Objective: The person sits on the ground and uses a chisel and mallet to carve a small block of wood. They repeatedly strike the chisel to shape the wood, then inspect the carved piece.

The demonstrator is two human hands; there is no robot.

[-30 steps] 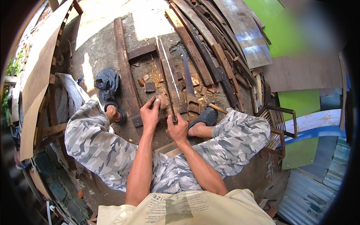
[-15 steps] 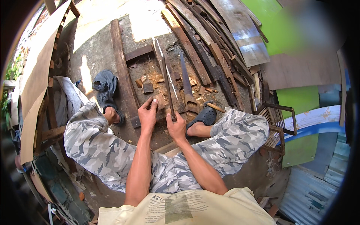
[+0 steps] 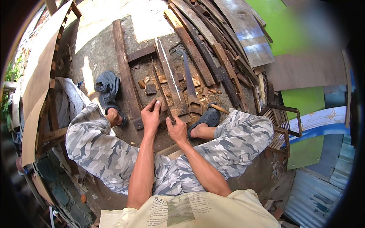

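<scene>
My right hand (image 3: 177, 130) is closed around the near end of a long, thin dark rod (image 3: 159, 84), which points away from me and leans a little left. Whether the rod is metal or wood I cannot make out. Just left of it, my left hand (image 3: 150, 117) is curled with thumb and fingers together; what sits in them, if anything, is hidden. Beyond the hands, a board with a white stripe (image 3: 167, 70) lies on the ground. A handsaw (image 3: 189, 81) with a wooden handle rests to its right.
A long dark beam (image 3: 124, 64) lies at left, joined by a short crosspiece (image 3: 141, 53). Wood offcuts (image 3: 151, 89) and sawdust litter the ground. Stacked planks (image 3: 213, 45) fill the far right. A hammer-like tool (image 3: 219, 109) lies by my right foot. A slatted wooden frame (image 3: 283, 129) stands at right.
The rod's far end has swung left, off the white-striped board's line. My right hand has shifted slightly with it, while my left hand has barely moved.
</scene>
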